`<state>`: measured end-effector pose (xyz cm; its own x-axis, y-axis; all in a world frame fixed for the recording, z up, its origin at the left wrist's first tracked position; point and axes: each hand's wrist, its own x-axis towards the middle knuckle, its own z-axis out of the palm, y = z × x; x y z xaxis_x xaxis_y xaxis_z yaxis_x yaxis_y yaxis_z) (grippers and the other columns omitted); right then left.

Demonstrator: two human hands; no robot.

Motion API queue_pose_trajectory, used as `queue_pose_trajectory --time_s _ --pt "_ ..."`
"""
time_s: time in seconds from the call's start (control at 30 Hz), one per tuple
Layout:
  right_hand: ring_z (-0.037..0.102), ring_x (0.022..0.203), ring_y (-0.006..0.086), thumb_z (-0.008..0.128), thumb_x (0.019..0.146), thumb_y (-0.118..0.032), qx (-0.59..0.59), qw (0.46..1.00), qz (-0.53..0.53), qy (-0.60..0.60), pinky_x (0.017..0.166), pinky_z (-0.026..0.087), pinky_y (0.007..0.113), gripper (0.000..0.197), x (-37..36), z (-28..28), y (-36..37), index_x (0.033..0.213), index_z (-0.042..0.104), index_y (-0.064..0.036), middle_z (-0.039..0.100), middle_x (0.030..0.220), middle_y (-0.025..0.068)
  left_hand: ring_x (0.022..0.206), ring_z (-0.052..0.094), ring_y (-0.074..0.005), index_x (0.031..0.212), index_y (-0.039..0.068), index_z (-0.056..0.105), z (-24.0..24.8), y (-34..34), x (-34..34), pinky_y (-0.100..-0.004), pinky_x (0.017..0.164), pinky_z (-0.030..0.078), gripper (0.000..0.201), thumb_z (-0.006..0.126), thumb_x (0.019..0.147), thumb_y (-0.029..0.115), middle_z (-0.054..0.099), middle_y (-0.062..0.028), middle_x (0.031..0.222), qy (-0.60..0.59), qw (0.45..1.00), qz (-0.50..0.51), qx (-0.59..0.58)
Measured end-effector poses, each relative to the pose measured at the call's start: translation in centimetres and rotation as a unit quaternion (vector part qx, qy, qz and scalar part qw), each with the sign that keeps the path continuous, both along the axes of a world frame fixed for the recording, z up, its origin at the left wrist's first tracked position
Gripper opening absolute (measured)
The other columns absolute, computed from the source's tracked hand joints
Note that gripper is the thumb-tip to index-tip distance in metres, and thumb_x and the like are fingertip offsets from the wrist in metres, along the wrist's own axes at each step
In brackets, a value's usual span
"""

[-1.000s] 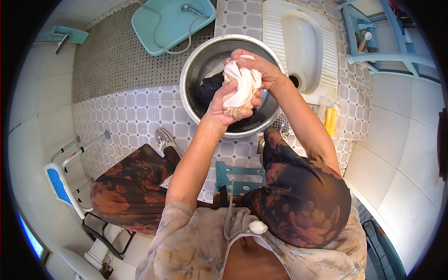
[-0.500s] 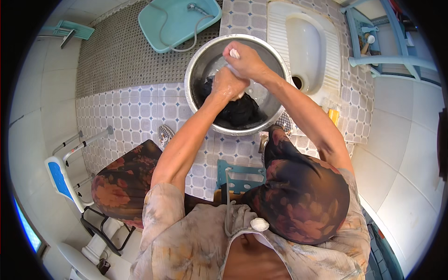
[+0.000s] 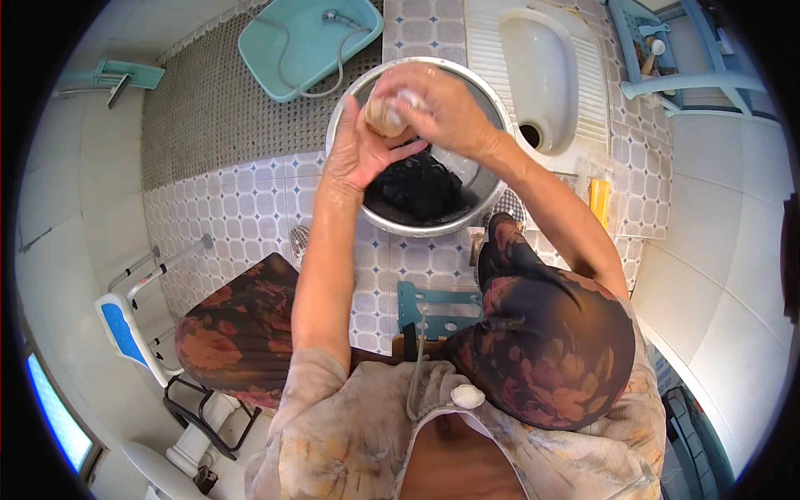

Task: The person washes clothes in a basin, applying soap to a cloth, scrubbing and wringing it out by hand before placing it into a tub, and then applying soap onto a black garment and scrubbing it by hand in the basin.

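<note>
A large round metal basin stands on the floor in front of me, with wet black cloth bunched in its lower part. Above its left side, my left hand is open, palm up, with thumb and fingers apart. My right hand curls over a pale beige and white crumpled wad, which looks like wet cloth. This wad sits between the two hands, at the left palm; whether it rests on that palm I cannot tell.
A turquoise tub with a shower hose lies beyond on a perforated mat. To the right are a squat toilet, a yellow object and a blue rack. A shower chair stands left; a teal stool shows near my legs.
My two hands were clenched together around something pale above the basin. The left has opened and turned palm up, while the right has curled over the wad.
</note>
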<state>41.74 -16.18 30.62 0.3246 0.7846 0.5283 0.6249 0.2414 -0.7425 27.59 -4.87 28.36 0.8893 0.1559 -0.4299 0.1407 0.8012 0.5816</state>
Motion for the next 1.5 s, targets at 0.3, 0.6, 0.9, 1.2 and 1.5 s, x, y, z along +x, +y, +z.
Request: queue_pose_trajectory --time_s 0.3,0.6,0.9,1.2,1.5 --pt "0.059 0.094 0.0120 0.054 0.100 -0.017 0.051 0.913 -0.133 0.383 0.083 0.049 0.027 0.018 -4.8 -4.0 -0.5 0.112 0.057 -0.0044 0.062 0.101 0.0050 0.080 0.063 -0.0201 0.083 0.004 0.049 -0.9 -3.8 4.1 -0.0330 0.077 0.054 0.021 0.066 0.077 -0.006 0.058 -0.0075 0.086 0.075 0.892 0.442 0.060" --pt "0.064 0.088 0.0147 0.057 0.097 -0.017 -0.021 0.653 -0.009 0.757 0.078 0.055 0.030 0.020 -2.6 -4.6 0.5 0.111 0.058 -0.0038 0.064 0.100 0.0072 0.085 0.065 -0.0238 0.075 0.004 0.061 1.9 -5.1 2.7 -0.0363 0.081 0.052 0.015 0.066 0.072 -0.009 0.065 -0.0102 0.088 -0.068 0.658 0.337 0.670" --pt "0.051 0.066 0.0091 0.056 0.095 -0.024 -0.285 0.684 0.081 0.667 0.059 0.042 0.027 0.016 -1.2 -4.0 -0.2 0.086 0.060 -0.0113 0.055 0.074 -0.0025 0.077 0.063 -0.0217 0.068 0.010 0.062 3.3 -4.8 1.9 -0.0323 0.065 0.052 0.018 0.067 0.054 0.000 0.064 -0.0020 0.078 -0.376 0.527 0.067 0.759" --pt "0.048 0.064 0.0129 0.052 0.093 -0.027 -0.417 0.713 0.134 0.548 0.060 0.041 0.031 0.029 -1.2 -2.4 1.1 0.074 0.057 -0.0062 0.056 0.072 0.0026 0.074 0.057 -0.0207 0.059 0.012 0.051 2.3 -4.6 2.0 -0.0322 0.063 0.049 0.013 0.060 0.055 0.020 0.051 -0.0006 0.070 -0.494 0.419 -0.095 0.756" --pt "0.052 0.060 0.0178 0.048 0.096 -0.028 -0.497 0.769 0.126 0.381 0.062 0.044 0.035 0.037 -2.2 -4.1 1.7 0.070 0.059 -0.0039 0.057 0.063 0.0056 0.070 0.054 -0.0185 0.057 0.013 0.050 -0.7 -5.3 2.2 -0.0317 0.059 0.047 0.013 0.059 0.056 0.023 0.048 0.0003 0.068 -0.530 0.362 -0.195 0.742"
